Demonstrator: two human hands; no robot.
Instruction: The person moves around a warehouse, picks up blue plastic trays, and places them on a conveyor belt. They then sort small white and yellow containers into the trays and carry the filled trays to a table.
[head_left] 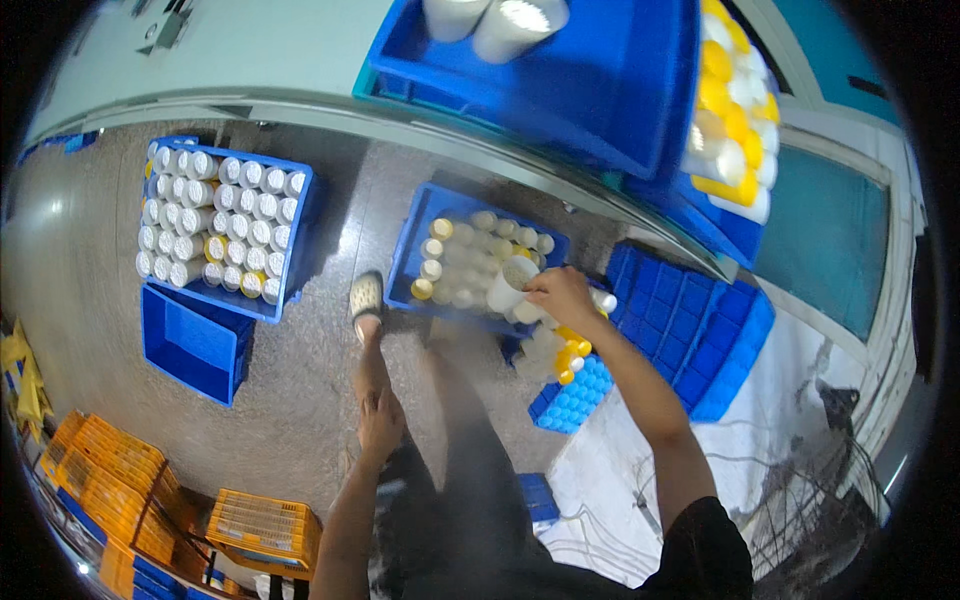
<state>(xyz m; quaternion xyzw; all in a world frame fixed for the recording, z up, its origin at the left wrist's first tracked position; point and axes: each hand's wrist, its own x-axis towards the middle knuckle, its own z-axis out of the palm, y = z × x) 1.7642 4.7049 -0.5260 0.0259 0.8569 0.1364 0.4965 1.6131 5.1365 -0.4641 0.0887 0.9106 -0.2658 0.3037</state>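
My right hand (pixel 562 298) is closed on the rim of a white plastic tub (pixel 507 292). The tub is tilted, and its round end shows greyish. It is over a blue crate (pixel 403 262) holding rows of white and yellow tubs (pixel 462 262), blurred in places. Beside that crate, more white and yellow tubs (pixel 566 362) stand next to my right forearm. My left hand (pixel 380 425) rests against my leg, its fingers stretched downward, with nothing seen in it.
At left stand a blue crate packed with white tubs (pixel 228 215) and an empty blue crate (pixel 190 345). Orange crates (pixel 265 530) are at lower left. A raised blue bin (pixel 600 90) overhangs the top. Blue stacked crates (pixel 690 330) and light-blue tubs (pixel 575 400) sit at right.
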